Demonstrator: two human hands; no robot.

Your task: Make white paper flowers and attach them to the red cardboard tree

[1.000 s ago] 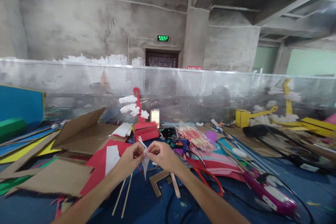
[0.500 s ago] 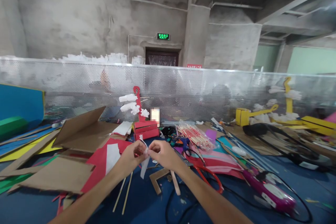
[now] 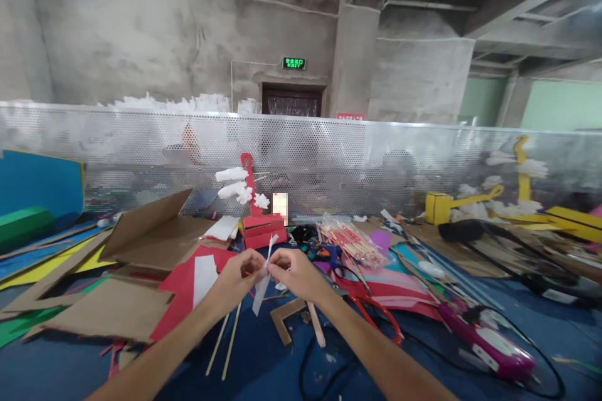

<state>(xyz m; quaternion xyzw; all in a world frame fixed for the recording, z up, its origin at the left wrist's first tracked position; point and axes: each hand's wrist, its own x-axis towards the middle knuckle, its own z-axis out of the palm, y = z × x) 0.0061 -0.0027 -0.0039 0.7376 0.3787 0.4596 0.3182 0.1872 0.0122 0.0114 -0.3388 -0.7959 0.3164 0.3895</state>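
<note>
Between my two hands is a narrow white paper strip [image 3: 260, 297], pinched near its middle; one end points up and the longer end hangs down. My left hand [image 3: 245, 270] closes on it with thumb and forefinger. My right hand [image 3: 294, 270] pinches it from the other side, fingertips almost touching the left ones. Two thin wooden sticks [image 3: 231, 341] lie below my left wrist. Under my right hand are an L-shaped cardboard piece [image 3: 281, 321] and a pale flat stick [image 3: 316, 324]. Behind the hands stands a red box [image 3: 264, 233] with a red upright bearing white paper tufts [image 3: 234, 189].
Cardboard sheets [image 3: 101, 307] and red paper [image 3: 176, 291] lie at left. To the right are red-handled scissors [image 3: 383, 313], a bag of sticks [image 3: 355, 241], a purple power strip [image 3: 489, 341] with a black cable, and yellow pieces [image 3: 437, 208]. A perforated metal screen [image 3: 329, 163] runs behind.
The upper end of the paper strip has swung from leaning left to leaning right. Both hands keep their pinch in nearly the same place; the view has shifted slightly.
</note>
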